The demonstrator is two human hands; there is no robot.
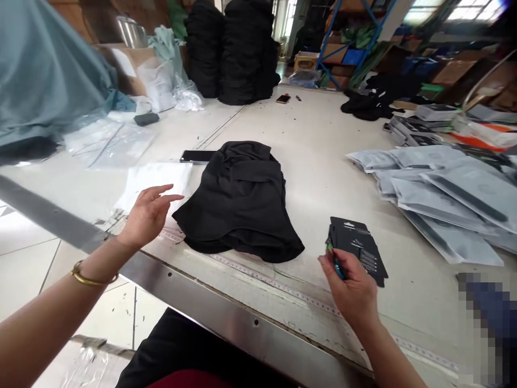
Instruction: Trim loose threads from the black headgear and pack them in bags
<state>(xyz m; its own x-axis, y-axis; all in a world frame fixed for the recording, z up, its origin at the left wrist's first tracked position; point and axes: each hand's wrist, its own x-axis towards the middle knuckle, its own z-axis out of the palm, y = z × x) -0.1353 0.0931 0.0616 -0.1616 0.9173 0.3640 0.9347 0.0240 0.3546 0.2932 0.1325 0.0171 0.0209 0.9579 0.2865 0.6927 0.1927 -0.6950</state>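
Head view: black cloth [242, 199] by the table [315, 161]'s near edge.
It's soft-looking, folded and wrinkly; left hand [148, 215] is spread out, right hand [354, 288] grips a small blue tool [338, 269].

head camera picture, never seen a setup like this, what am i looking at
There is no machine: these are a person's bare hands, seen by one camera worn on the head, looking forward and down. On the pale, flat table lies layered black cloth. The open left hand, apparently empty, is beside it. The right hand grips a small blue-and-green object, too hidden to identify, by black printed cards. Whitish plastic packets are piled at the right.
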